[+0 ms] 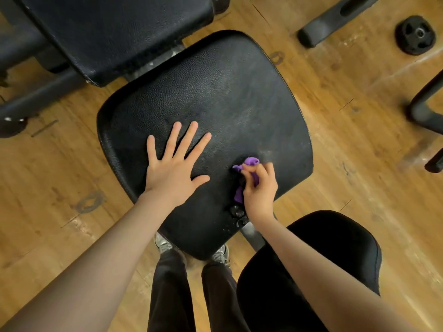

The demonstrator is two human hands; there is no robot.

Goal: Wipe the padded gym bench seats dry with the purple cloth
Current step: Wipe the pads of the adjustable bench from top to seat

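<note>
The left hand (173, 164) lay flat, fingers spread, on the black padded seat (215, 99) while the right hand (260, 188) clutched the bunched purple cloth (250, 162) against it (droplets (237, 213) beaded nearby), above a scuffed wooden floor (347, 121) and a weight plate (416, 34).

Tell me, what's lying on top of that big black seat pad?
On the seat pad: the left hand pressed flat, the right hand gripping a bunched purple cloth, and water drops beside it. Whatever's beneath the hands is hidden.
</note>
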